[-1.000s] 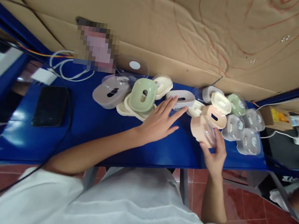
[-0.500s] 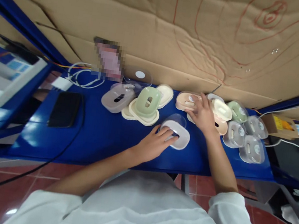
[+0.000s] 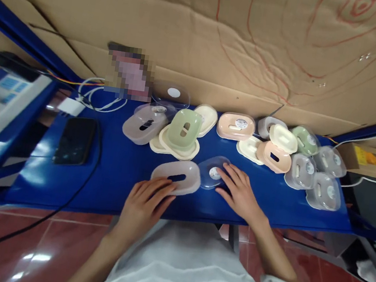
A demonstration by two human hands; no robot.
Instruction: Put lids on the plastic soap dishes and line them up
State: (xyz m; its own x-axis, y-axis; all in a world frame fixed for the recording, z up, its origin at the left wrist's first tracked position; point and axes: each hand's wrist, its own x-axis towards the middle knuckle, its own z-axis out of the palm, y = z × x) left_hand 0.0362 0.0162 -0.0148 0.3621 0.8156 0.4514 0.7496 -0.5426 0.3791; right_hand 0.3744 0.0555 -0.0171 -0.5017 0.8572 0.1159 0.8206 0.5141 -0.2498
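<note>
A pale lilac, oval plastic box [image 3: 191, 181] with a dark slot in its floor sits near the table's front edge. My left hand [image 3: 148, 198] grips its near left rim, fingers over the edge and inside. Right beside it is a clear lid [image 3: 206, 171] with a round white sticker. My right hand [image 3: 240, 192] has its fingertips and thumb around the lid's right end. Behind the hands stands a closed peach box [image 3: 233, 128] with a clear lid. An open green box [image 3: 192, 122] rests on cream pieces [image 3: 186, 152] to the left.
Another lilac box [image 3: 137, 127] stands left. Cream and peach parts [image 3: 281, 159], a green box [image 3: 303, 141] and several clear-lidded boxes [image 3: 324, 193] crowd the right. A black phone [image 3: 75, 141], white charger [image 3: 71, 106] and black cable [image 3: 96, 156] lie left. Cardboard [image 3: 196, 30] walls the back.
My left hand has moved left and nearer with the lilac box. My right hand has left the peach box and come down to the clear lid, which now lies right of the lilac box.
</note>
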